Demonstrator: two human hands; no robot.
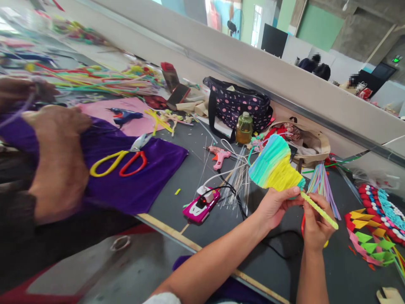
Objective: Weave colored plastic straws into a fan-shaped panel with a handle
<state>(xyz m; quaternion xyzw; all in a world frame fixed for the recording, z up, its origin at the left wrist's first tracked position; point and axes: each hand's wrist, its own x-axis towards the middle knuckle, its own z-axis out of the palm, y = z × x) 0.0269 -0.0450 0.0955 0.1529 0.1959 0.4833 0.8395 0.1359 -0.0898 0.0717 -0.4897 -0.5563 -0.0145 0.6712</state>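
My left hand [276, 205] pinches the narrow lower end of a fan-shaped craft piece [278, 169], striped blue, mint green and yellow, with a fuzzy surface. Its wide end points up and to the left. Close beside it, my right hand [318, 226] has its fingers closed on a yellow pipe cleaner [322, 213]. One end of that pipe cleaner meets the narrow end of the piece; the other sticks out to the lower right. Partly hidden behind my right hand is a red handle [303, 226].
A pink glue gun [219, 156], clear sticks [237, 181] and a magenta power strip [201, 205] lie left of my hands. Behind are a dotted bag [238, 103] and a bottle [244, 128]. Pliers [136, 154] rest on purple cloth [164, 162], near a co-worker's blurred hands [60, 118]. Colourful crafts [370, 236] lie right.
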